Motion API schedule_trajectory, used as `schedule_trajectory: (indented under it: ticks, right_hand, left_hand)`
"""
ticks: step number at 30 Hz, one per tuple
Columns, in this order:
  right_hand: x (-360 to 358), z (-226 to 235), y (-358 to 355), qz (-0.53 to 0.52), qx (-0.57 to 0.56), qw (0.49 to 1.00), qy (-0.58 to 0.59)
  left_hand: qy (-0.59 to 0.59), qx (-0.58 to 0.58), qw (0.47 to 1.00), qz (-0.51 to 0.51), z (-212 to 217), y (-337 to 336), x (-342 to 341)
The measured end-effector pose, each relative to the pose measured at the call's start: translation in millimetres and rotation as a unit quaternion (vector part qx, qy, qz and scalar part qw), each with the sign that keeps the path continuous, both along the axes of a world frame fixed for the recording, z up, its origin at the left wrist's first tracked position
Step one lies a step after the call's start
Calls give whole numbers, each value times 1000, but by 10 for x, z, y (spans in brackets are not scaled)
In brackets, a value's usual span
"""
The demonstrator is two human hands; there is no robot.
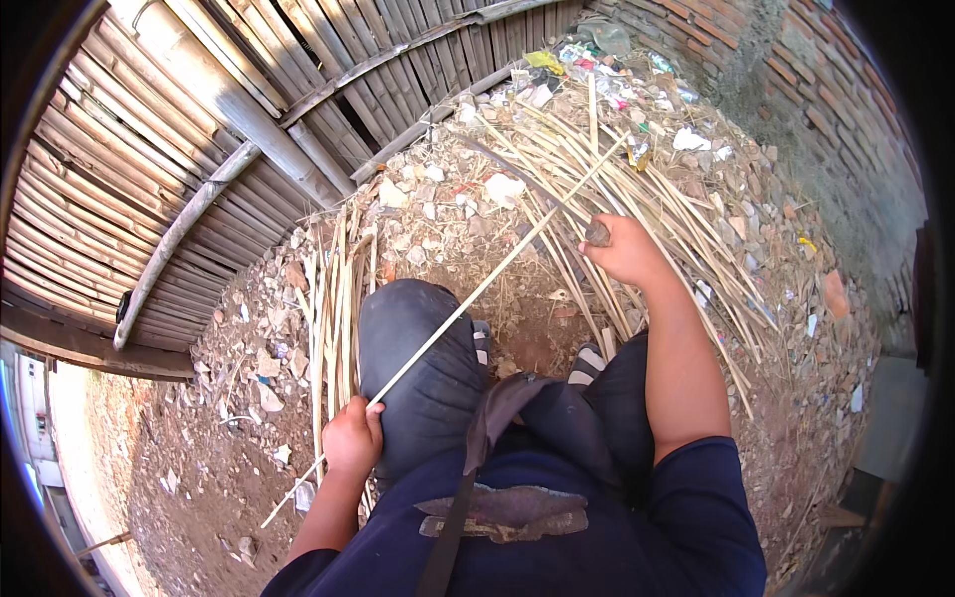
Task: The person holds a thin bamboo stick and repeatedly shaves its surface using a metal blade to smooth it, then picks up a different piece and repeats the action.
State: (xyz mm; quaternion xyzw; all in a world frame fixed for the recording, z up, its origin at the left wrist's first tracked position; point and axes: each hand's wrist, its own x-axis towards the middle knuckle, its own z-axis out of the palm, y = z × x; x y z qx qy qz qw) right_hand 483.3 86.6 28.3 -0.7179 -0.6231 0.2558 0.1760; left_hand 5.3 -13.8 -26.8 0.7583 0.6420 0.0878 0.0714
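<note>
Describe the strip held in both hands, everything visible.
The strip is one long, thin, pale sliver, bamboo by its look, straight and bare. It runs diagonally from lower left to upper right. The left hand grips it near the lower end, a short tail poking out below. It lies across the raised knee. The right hand, holding a dark tool handle, meets it further up. Its far end reaches over the pile of similar strips.

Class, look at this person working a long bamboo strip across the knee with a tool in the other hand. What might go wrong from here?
1. The right hand grips a knife against the bamboo strip, which rests on the knee; a slip might cut the leg.
2. The left hand holds the strip bare, so splinters seem likely.
3. Loose strips and rubble underfoot could trip.
</note>
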Motion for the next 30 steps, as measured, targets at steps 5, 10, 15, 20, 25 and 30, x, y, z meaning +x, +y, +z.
schedule_trajectory:
  ticks: [5,10,15,20,25,30]
  right_hand:
    - [-181,149,-42,-58,10,998,2]
    - [-507,151,-146,165,28,979,-113]
    - [-12,-126,67,-53,45,996,54]
    - [-233,-76,-7,-32,37,998,25]
    - [-358,-108,-53,61,21,993,-99]
    - [17,-174,103,-93,47,995,-1]
  left_hand:
    - [-10,1,1000,-8,6,14,9]
    - [-15,-4,1000,-12,-30,8,-38]
    - [-16,-5,1000,-8,13,22,0]
    - [-13,-20,1000,-6,37,23,-3]
    - [-6,-29,1000,-7,105,18,12]
    - [8,-31,999,-7,142,62,44]
